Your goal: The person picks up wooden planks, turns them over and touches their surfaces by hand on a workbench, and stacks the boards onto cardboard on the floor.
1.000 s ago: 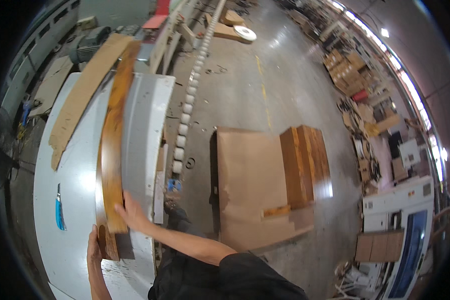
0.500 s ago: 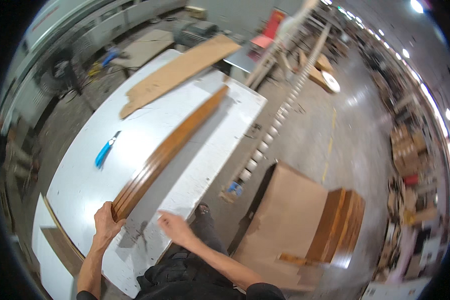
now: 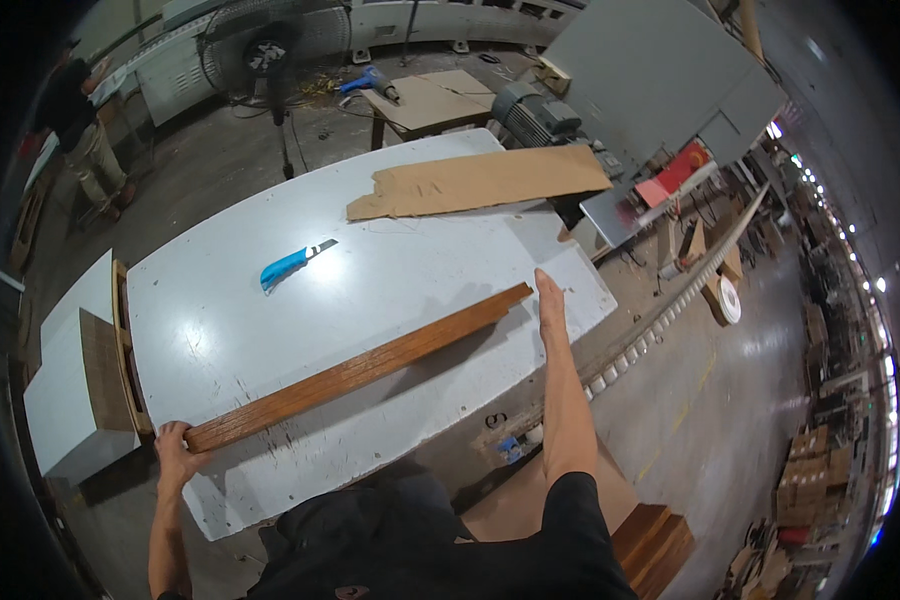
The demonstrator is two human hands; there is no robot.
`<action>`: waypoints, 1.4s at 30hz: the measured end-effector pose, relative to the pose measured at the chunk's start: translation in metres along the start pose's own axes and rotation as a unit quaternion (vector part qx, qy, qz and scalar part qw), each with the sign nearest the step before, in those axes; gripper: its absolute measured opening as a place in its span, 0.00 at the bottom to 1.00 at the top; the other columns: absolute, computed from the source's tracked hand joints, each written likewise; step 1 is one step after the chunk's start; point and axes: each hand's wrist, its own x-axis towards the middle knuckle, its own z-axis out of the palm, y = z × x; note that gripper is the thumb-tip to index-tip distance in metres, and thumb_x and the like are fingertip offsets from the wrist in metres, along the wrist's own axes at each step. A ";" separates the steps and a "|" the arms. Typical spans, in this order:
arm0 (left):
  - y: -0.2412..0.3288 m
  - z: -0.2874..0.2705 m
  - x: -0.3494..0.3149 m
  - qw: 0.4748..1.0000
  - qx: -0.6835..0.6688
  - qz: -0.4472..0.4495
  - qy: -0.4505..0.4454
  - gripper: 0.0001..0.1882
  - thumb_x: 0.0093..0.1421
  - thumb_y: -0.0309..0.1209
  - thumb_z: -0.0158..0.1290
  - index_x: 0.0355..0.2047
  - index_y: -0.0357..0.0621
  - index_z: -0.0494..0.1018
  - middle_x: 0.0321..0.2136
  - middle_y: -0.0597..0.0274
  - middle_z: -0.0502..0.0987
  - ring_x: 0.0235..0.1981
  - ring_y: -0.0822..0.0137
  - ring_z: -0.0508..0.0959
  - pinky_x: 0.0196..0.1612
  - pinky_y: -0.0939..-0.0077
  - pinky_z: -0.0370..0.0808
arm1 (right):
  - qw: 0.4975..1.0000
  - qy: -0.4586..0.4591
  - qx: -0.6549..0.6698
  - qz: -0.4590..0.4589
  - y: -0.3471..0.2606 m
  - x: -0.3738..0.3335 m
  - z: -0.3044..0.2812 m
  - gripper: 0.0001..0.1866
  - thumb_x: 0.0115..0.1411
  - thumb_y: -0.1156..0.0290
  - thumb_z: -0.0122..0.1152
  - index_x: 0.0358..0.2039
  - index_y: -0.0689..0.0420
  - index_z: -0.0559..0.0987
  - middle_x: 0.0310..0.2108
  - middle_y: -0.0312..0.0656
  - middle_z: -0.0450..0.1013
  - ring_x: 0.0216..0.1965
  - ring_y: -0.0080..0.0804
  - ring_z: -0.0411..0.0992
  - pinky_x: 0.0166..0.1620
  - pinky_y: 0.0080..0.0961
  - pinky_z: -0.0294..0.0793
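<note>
A long bundle of narrow brown wooden strips point(image 3: 360, 368) lies slantwise over the white table point(image 3: 210, 340). Its left end is gripped by my left hand point(image 3: 177, 457), the fingers wrapped round it. My right hand point(image 3: 550, 303) stands stretched out flat beside the bundle's right end, very close to it; whether the palm touches the wood I cannot tell. Beyond the strips, a blue-handled utility knife point(image 3: 286, 268) rests with its blade out. A torn piece of brown cardboard point(image 3: 480, 182) lies along the table's far side.
A motor point(image 3: 535, 115) and a low table with a blue heat gun point(image 3: 373, 82) stand beyond. More wooden strips point(image 3: 655, 545) are stacked at the lower right. White panels point(image 3: 65, 400) stand on the left. A person point(image 3: 75, 120) is at the far left. A conveyor rail point(image 3: 660, 325) runs on the right.
My right hand has gone from near my body to the bundle's far end and has opened out flat. My left hand keeps its end. The view has turned, so the bundle lies more crosswise.
</note>
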 end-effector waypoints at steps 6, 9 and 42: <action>-0.039 0.020 -0.030 0.864 -0.476 -0.161 0.027 0.60 0.31 0.31 0.68 0.68 0.47 0.52 0.68 0.50 0.51 0.68 0.53 0.54 0.67 0.59 0.53 | 0.975 -0.048 0.211 0.054 0.038 -0.002 0.002 0.24 0.70 0.58 0.41 0.48 0.65 0.78 0.46 0.42 0.74 0.52 0.33 0.68 0.59 0.29 0.60; 0.000 0.001 -0.027 0.851 -0.486 -0.197 0.038 0.61 0.33 0.29 0.66 0.70 0.51 0.47 0.70 0.51 0.47 0.70 0.54 0.49 0.68 0.61 0.52 | 0.951 -0.049 0.295 0.080 0.031 -0.023 0.024 0.22 0.71 0.62 0.38 0.45 0.64 0.79 0.43 0.41 0.74 0.50 0.32 0.67 0.58 0.28 0.58; 0.031 0.009 0.034 0.992 -0.036 0.106 0.049 0.27 0.29 0.25 0.67 0.32 0.39 0.70 0.29 0.50 0.69 0.35 0.47 0.68 0.43 0.59 0.61 | 0.992 0.044 0.108 -0.042 0.039 -0.039 0.035 0.15 0.65 0.61 0.53 0.40 0.60 0.78 0.38 0.35 0.74 0.43 0.24 0.67 0.50 0.24 0.64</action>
